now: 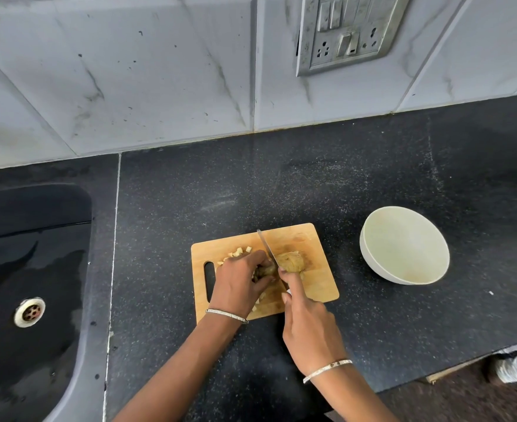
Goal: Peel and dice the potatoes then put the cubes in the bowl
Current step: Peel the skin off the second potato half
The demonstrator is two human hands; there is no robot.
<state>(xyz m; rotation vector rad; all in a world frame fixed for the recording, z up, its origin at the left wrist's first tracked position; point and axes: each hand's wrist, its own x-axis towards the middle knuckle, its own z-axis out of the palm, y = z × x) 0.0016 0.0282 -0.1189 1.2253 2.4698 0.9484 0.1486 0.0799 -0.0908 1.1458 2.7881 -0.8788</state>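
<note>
Black counter, wooden board: my left hand curls over the potato, pinning it. My right hand grips the knife, forefinger straight, blade across the potato. Cubes lie by my left fingers; bowl sits right, apart.

Before you the cutting board lies on the counter. The potato is on its middle, the knife across it, the potato cubes on its far left part. The bowl stands right of the board, the sink well left of it.
</note>
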